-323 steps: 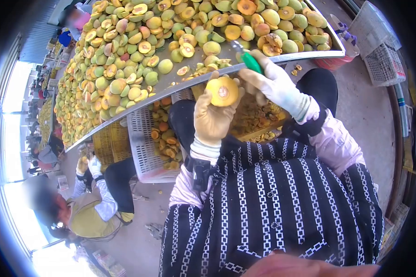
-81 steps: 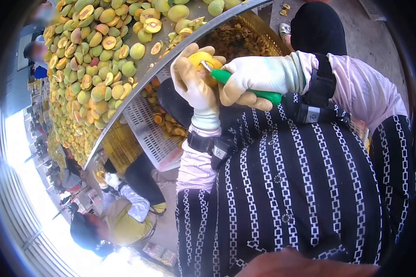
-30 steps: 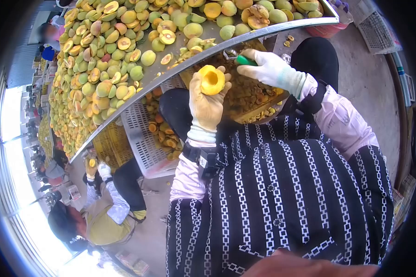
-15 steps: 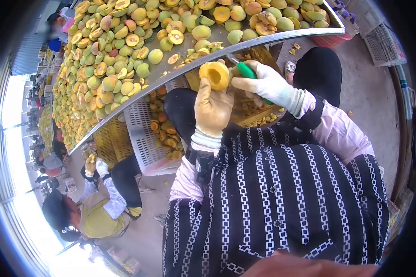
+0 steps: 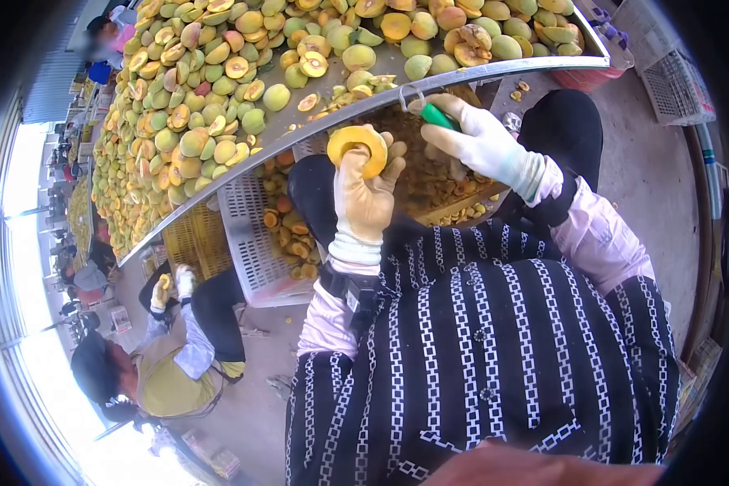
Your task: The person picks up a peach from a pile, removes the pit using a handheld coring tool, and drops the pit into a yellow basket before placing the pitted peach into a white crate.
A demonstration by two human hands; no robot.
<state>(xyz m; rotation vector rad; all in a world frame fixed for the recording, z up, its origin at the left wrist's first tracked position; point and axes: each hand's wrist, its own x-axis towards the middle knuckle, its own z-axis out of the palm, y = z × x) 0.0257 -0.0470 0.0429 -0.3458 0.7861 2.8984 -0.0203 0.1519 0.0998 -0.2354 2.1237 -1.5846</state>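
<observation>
My left hand (image 5: pixel 366 190), in a tan glove, holds a hollowed yellow peach half (image 5: pixel 359 148) below the metal edge of the table, its thumb in the hollow. To the right, my right hand (image 5: pixel 478 142), in a white glove, is closed around a green-handled tool (image 5: pixel 440 117) with a curved metal loop at its end. The loop is apart from the peach half, near the table edge. Many halved and cut peaches (image 5: pixel 194 142) lie heaped on the metal table (image 5: pixel 332 99) beyond my hands.
A white crate (image 5: pixel 243 235) with peach halves stands left of my knee, beside yellow crates (image 5: pixel 198 241). Under the table edge lie peach scraps (image 5: pixel 462 212). A co-worker (image 5: pixel 158 364) sits at lower left. More crates (image 5: pixel 676 89) and a red tub (image 5: pixel 599 77) stand at upper right.
The peach half has moved slightly left and down, with my left thumb now in its hollow. My right hand and the tool have shifted right, away from the peach. The co-worker's hands have moved apart slightly.
</observation>
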